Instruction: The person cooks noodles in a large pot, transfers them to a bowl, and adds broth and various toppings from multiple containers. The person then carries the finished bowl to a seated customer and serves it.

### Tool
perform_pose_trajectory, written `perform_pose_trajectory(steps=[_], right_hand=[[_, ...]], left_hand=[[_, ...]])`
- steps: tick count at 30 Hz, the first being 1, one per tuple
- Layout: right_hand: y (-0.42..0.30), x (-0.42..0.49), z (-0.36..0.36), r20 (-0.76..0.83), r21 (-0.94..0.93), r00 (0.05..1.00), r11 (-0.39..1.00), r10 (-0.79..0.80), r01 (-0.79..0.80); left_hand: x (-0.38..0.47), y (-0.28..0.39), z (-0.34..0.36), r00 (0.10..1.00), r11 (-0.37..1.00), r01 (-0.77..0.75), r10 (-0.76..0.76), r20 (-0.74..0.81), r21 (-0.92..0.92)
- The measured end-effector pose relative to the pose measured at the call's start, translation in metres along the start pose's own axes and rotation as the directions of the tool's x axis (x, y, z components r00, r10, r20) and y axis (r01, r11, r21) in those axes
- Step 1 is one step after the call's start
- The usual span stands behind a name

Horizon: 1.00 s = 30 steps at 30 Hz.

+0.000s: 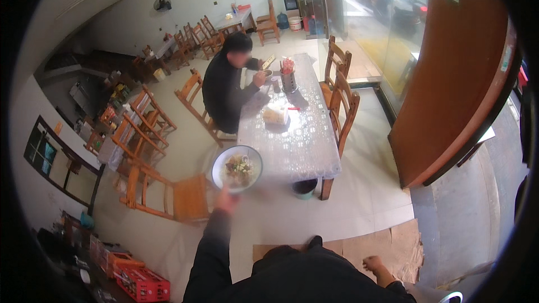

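My left hand (227, 202) grips the near rim of a white bowl (216, 172) that holds food with chopped toppings. The bowl is held out in front of me, beside the near left corner of a table with a pale patterned cover (311, 151). Low at my right side, over the cardboard, my right hand (372, 263) hangs with its fingers curled and nothing visible in it. On the table are a pack of tissues (275, 115), a perforated metal utensil holder (289, 82) and a small cup (275, 85).
A person in black (223, 88) sits at the table's left side, one hand by a small bowl. A wooden chair (190, 195) stands left of my bowl; more chairs line the right side. A bin (305, 189) sits under the table, flattened cardboard (383, 244) underfoot, a red crate (143, 284) lower left.
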State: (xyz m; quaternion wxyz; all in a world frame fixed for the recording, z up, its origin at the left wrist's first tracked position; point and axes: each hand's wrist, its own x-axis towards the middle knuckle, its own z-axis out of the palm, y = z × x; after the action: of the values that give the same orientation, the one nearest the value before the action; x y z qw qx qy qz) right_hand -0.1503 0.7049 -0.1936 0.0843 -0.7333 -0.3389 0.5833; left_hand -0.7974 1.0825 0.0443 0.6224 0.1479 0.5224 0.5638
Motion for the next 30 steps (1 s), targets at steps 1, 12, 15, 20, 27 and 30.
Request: perform_pose_trajectory(steps=[1,12,15,20,27,30], right_hand=[[-0.045,0.010,0.005,-0.124,0.331,0.987,0.942,0.101,-0.055],[-0.167,0.011,-0.005,-0.285,0.568,0.917,0.820,0.280,-0.074],[-0.124,-0.034,0.028,-0.221,0.513,0.848,0.796,0.483,-0.319],[-0.207,-0.057,0.091,-0.176,0.192,0.875,0.888,0.451,-0.419],[-0.279,-0.061,0.125,-0.237,0.136,0.874,0.905,0.424,-0.402],[-0.282,-0.068,0.141,-0.241,0.113,0.883,0.915,0.403,-0.387]], left_hand=[[0.017,0.009,0.006,0.999,1.000,0.009,-0.008,-0.046,0.027],[0.317,0.056,0.073,0.996,0.993,0.090,-0.092,-0.019,-0.082],[0.395,0.066,0.108,0.990,0.989,0.144,-0.144,0.013,-0.015],[0.511,0.092,0.128,0.988,0.988,0.150,-0.151,0.035,0.033],[0.588,0.095,0.167,0.981,0.982,0.188,-0.188,0.047,0.012],[0.610,0.100,0.170,0.980,0.980,0.196,-0.197,0.035,0.019]])
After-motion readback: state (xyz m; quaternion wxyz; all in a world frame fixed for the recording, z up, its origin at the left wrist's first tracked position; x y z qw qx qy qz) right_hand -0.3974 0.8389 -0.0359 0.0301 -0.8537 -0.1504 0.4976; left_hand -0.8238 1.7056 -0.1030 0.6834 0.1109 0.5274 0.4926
